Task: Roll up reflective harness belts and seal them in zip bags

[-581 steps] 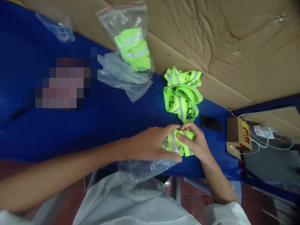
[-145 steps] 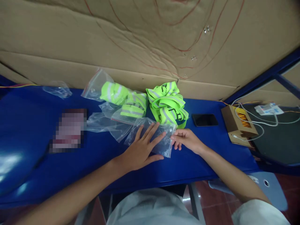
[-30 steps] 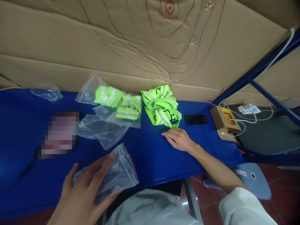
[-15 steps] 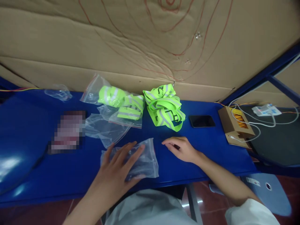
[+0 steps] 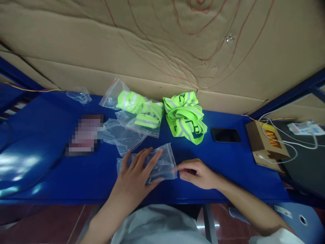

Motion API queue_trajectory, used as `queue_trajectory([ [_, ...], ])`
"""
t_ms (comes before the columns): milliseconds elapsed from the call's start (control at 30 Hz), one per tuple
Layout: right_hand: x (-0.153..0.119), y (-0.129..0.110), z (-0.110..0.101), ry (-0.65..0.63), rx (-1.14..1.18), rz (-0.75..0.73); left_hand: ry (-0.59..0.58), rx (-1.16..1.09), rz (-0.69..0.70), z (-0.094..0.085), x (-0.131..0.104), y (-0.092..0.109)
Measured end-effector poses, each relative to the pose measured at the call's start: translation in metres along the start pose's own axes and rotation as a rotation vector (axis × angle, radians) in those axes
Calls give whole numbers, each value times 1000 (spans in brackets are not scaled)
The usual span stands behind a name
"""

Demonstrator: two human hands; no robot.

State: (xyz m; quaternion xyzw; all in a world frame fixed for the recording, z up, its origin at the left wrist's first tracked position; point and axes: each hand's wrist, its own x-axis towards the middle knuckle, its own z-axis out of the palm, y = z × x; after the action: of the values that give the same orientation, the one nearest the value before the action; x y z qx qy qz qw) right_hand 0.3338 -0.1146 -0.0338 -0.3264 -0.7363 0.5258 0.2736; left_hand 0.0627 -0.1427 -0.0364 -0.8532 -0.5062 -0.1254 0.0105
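Note:
A clear plastic zip bag (image 5: 166,164) lies flat on the blue table in front of me. My left hand (image 5: 137,173) rests on it, palm down, with the fingers spread. At the bag's right edge, my right hand (image 5: 196,173) has its thumb and index finger drawn together on the zip end. Beyond my hands lies a loose heap of neon-yellow reflective straps (image 5: 185,117) with grey stripes. To its left are rolled reflective straps (image 5: 149,115) in clear bags. Another clear plastic bag (image 5: 122,134) lies left of those, partly under them.
A black phone (image 5: 225,135) lies right of the straps. Farther right stands an open cardboard box (image 5: 264,145) with white cables (image 5: 294,142) over it. A blurred-out flat item (image 5: 86,135) is at left. Cardboard (image 5: 152,67) walls the table's back.
My right hand has moved in to the zip bag's right edge and its fingertips now meet it. My left hand stays spread on the bag. The camera view has shifted slightly.

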Motion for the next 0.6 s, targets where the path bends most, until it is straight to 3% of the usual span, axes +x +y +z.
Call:
queue_trajectory([
  [167, -2, -1, 4, -13, -27, 43, 4, -2, -100, -3, -1, -8],
  [367, 0, -7, 5, -20, -53, 52, 99, -5, -232, -6, -7, -21],
  [533, -5, -3, 3, 37, -119, 89, 5, -115, -183, -10, -20, -19],
  [600, -5, 1, 2, 60, -166, 80, 13, -165, -240, -18, -29, -25],
])
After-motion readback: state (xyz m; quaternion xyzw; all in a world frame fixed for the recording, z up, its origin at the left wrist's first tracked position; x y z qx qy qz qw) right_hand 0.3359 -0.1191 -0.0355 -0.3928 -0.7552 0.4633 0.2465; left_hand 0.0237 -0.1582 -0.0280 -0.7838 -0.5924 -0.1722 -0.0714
